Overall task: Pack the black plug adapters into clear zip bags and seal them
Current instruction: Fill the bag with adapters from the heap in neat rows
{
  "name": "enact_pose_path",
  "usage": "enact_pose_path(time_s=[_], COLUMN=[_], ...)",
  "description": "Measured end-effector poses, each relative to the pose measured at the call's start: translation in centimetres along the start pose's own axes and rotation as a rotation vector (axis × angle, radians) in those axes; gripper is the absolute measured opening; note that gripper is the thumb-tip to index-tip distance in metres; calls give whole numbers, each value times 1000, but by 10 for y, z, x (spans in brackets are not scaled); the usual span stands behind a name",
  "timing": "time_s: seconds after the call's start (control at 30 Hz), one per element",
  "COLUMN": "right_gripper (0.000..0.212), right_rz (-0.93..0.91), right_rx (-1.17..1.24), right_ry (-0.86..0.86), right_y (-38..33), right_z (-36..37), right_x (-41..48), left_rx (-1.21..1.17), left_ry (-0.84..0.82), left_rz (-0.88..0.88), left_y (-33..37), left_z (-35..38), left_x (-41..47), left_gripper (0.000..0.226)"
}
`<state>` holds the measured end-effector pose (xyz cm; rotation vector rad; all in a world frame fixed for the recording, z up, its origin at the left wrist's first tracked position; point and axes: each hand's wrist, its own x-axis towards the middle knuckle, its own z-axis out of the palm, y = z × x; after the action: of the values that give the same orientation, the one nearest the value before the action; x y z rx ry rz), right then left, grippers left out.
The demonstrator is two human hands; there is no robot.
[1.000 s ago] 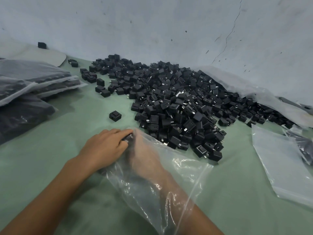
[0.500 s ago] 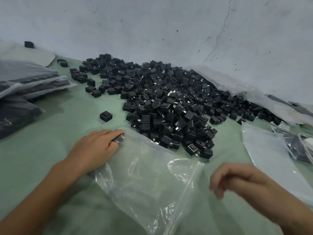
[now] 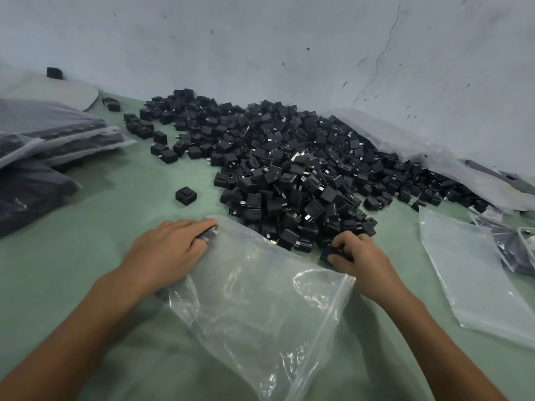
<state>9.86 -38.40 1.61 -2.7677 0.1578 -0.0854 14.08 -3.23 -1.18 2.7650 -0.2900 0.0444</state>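
A big heap of black plug adapters (image 3: pixel 292 175) lies on the green table against the wall. In front of it lies a clear zip bag (image 3: pixel 260 302), crumpled and open toward the heap. My left hand (image 3: pixel 168 250) grips the bag's left mouth corner together with a black adapter (image 3: pixel 209 233) under its fingertips. My right hand (image 3: pixel 354 254) is at the heap's near edge, fingers curled round an adapter (image 3: pixel 328 251) beside the bag's right edge. One adapter (image 3: pixel 186 196) sits alone left of the heap.
Filled bags of dark parts (image 3: pixel 43 146) are stacked at the left. An empty clear bag (image 3: pixel 474 276) lies at the right, with a bagged dark item (image 3: pixel 518 250) behind it. A large plastic sheet (image 3: pixel 405 140) runs under the heap along the cracked wall.
My right hand came out of the bag, swung to the right, then reached forward to the heap's near edge and closed on an adapter. The left hand stayed at the bag's mouth.
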Motion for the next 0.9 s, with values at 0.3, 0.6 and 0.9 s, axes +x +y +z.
enact_pose_path(time_s=[0.3,0.6,0.9], right_gripper=[30,57,32], right_rz=[28,132,161], right_rx=[377,969,1276], right_ry=[83,-618,-652], right_y=[14,6,-99], right_z=[-28,-50,18], right_x=[-50,-146,-104], left_rx=[-1,-2,-17], left_ry=[-7,-17,-5], left_rz=[-8,-9,-4], left_y=[-1,-1,-1], left_z=[0,1,2], left_x=[0,1,1], left_gripper=[51,51,51])
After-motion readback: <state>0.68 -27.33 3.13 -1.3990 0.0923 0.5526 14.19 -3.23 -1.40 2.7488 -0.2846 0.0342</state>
